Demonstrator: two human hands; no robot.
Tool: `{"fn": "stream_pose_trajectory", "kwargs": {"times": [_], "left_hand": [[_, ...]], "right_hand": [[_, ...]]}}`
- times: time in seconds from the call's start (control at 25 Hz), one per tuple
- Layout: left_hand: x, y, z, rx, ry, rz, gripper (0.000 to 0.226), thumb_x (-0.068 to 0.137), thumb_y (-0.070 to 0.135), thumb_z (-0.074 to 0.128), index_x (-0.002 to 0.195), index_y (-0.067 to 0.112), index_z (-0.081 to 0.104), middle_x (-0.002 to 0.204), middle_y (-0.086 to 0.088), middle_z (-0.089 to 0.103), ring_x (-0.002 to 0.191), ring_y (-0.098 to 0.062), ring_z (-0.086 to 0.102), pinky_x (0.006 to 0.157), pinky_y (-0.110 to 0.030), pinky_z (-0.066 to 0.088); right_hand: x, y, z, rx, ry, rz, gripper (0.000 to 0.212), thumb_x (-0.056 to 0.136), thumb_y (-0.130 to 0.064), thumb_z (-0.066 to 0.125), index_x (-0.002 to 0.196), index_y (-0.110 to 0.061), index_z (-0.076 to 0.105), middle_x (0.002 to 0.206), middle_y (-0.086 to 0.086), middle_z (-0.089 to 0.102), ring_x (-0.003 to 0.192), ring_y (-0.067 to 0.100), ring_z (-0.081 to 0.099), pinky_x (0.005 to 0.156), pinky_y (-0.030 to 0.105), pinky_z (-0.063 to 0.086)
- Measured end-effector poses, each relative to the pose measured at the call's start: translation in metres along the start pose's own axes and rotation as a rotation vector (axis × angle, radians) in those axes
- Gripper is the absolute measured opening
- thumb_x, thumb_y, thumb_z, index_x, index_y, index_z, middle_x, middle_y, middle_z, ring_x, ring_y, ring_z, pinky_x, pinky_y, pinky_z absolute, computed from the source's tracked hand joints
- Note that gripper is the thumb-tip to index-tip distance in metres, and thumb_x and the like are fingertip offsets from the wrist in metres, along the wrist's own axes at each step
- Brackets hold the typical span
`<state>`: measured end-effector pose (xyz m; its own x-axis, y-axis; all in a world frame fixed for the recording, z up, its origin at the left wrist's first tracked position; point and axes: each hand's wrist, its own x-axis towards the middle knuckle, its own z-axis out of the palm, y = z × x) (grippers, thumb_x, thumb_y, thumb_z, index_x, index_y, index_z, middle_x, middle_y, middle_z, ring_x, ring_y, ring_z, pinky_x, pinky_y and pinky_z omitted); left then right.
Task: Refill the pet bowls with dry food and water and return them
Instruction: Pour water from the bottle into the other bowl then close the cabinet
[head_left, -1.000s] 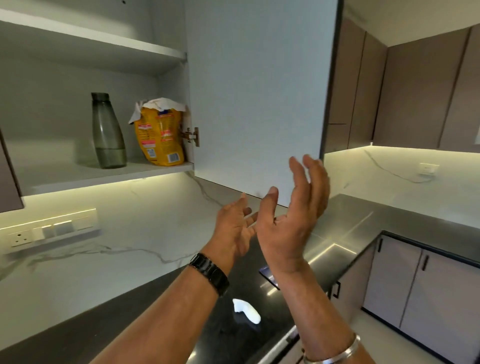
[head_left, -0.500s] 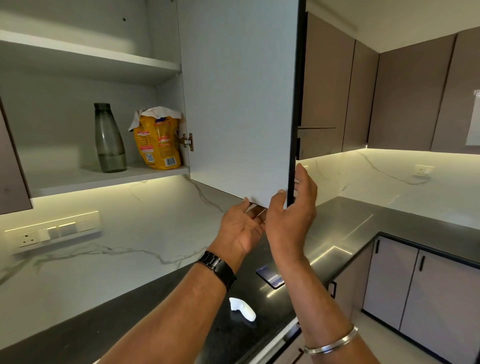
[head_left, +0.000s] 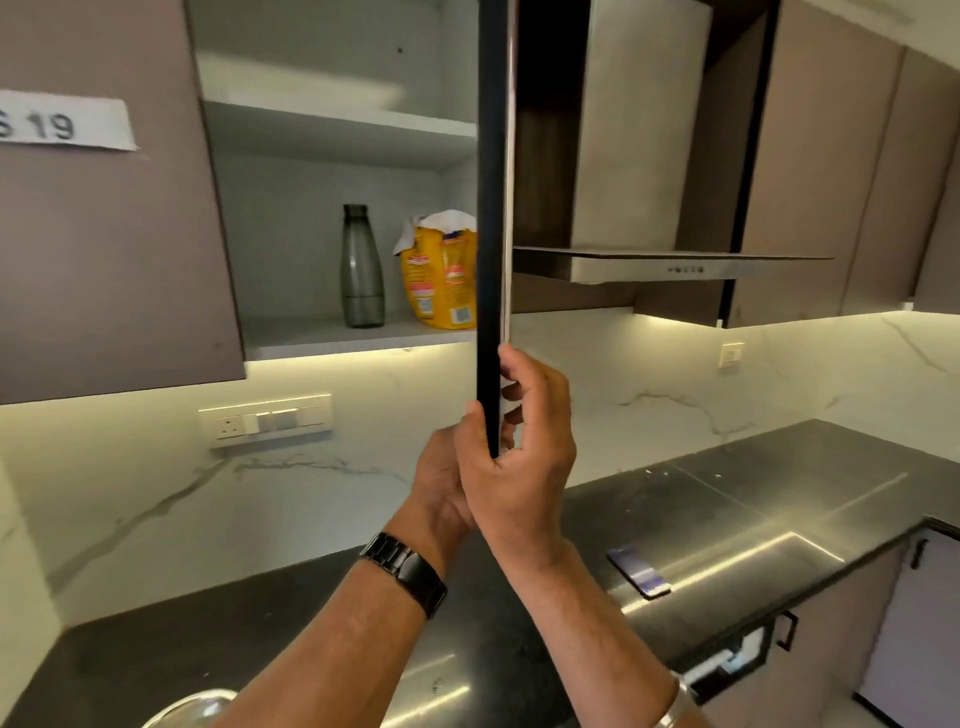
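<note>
one bottle, one yellow food bag, one phone, two hands

Both hands hold the lower edge of the open door, right hand in front, left hand behind. On the shelf stand a bottle and a yellow bag. A phone lies on the worktop.

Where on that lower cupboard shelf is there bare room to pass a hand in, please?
The shelf is bare from its left wall to the bottle. It is crowded at the right: the yellow bag stands close beside the bottle, partly hidden by the door edge, which both the left hand and right hand grip.
</note>
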<state>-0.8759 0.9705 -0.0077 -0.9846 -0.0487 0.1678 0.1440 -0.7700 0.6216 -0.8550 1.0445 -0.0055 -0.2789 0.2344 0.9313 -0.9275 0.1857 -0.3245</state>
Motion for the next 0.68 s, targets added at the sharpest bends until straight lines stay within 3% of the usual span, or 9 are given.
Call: {"fn": "stream_pose_trajectory", "kwargs": {"times": [0.12,0.24,0.4,0.48,0.56,0.68], "left_hand": [[-0.012,0.030,-0.021,-0.105,-0.029,0.092,0.022,0.084,0.024,0.077,0.091,0.004,0.085,0.081,-0.008,0.076,0.071,-0.019,0.079,0.067,-0.027,0.066],[-0.018,0.067,-0.048,-0.192,0.059,0.130,0.032,0.091,0.028,0.067,0.098,0.004,0.087,0.094,-0.011,0.079,0.084,-0.025,0.081,0.084,-0.032,0.066],[-0.022,0.112,-0.080,-0.266,0.185,0.112,0.034,0.102,0.031,0.063,0.110,0.004,0.083,0.097,-0.015,0.080,0.085,-0.032,0.082,0.071,-0.040,0.069],[-0.022,0.132,-0.093,-0.229,0.268,0.095,0.044,0.112,0.039,0.050,0.122,0.007,0.080,0.099,-0.016,0.081,0.096,-0.033,0.079,0.080,-0.043,0.064],[-0.018,0.147,-0.104,-0.181,0.364,0.098,0.054,0.116,0.045,0.040,0.119,0.007,0.079,0.098,-0.017,0.083,0.103,-0.034,0.076,0.086,-0.045,0.061],[-0.010,0.161,-0.116,-0.133,0.447,0.114,0.056,0.116,0.047,0.037,0.125,0.008,0.075,0.107,-0.019,0.084,0.119,-0.037,0.074,0.108,-0.048,0.058]], "right_hand": [[-0.013,-0.008,0.045,0.048,-0.115,0.049,0.049,0.099,-0.025,0.077,0.141,-0.004,0.063,0.138,0.010,0.065,0.137,0.023,0.061,0.110,0.043,0.060],[-0.021,-0.013,0.093,0.025,-0.236,0.100,0.053,0.099,-0.044,0.075,0.142,-0.014,0.065,0.140,0.004,0.065,0.134,0.018,0.060,0.112,0.026,0.053],[-0.026,-0.009,0.154,-0.019,-0.300,0.105,0.054,0.094,-0.040,0.084,0.140,-0.019,0.064,0.137,0.005,0.065,0.125,0.021,0.063,0.100,0.013,0.043],[-0.027,-0.006,0.178,-0.043,-0.290,0.072,0.053,0.094,-0.035,0.086,0.140,-0.018,0.065,0.136,0.007,0.064,0.124,0.022,0.062,0.098,0.015,0.045],[-0.029,-0.002,0.197,-0.055,-0.284,0.038,0.049,0.096,-0.031,0.084,0.140,-0.016,0.068,0.135,0.009,0.065,0.124,0.023,0.062,0.096,0.020,0.050],[-0.032,0.009,0.220,-0.042,-0.311,-0.002,0.044,0.101,-0.021,0.077,0.143,-0.015,0.069,0.139,0.011,0.065,0.127,0.026,0.063,0.097,0.030,0.061]]}}
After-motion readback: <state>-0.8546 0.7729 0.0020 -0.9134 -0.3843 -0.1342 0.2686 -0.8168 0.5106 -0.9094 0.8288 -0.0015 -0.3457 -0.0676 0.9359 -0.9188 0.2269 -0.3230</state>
